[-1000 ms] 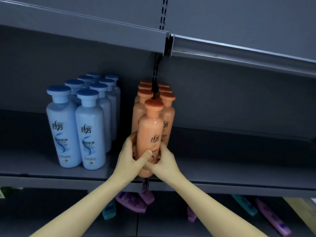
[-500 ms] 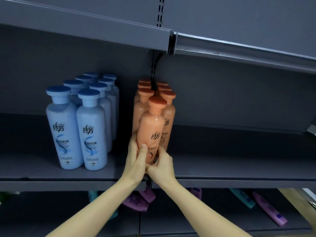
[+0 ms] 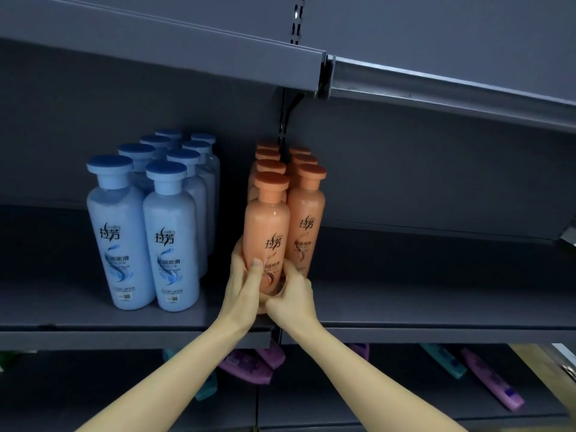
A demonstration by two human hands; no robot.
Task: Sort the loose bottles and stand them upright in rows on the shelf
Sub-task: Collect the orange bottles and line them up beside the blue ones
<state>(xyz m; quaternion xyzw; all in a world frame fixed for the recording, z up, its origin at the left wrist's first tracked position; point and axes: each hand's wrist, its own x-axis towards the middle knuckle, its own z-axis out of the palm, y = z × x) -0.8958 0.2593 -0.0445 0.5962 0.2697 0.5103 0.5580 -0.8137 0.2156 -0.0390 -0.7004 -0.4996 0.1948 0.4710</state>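
An orange bottle (image 3: 268, 226) stands upright at the front left of a group of orange bottles (image 3: 307, 213) on the grey shelf (image 3: 420, 307). My left hand (image 3: 244, 282) grips its lower left side, thumb across the label. My right hand (image 3: 293, 294) wraps its base from the right. Several blue bottles (image 3: 146, 232) stand upright in two rows further left on the same shelf.
Loose purple bottles (image 3: 249, 366) and teal bottles (image 3: 444, 364) lie flat on the lower shelf beneath my arms. Another purple bottle (image 3: 492, 383) lies at lower right. An upper shelf edge (image 3: 187, 48) overhangs. The shelf's right half holds nothing visible.
Both hands have moved the orange bottle back and left onto the shelf, into line at the front of the orange group beside its neighbour.
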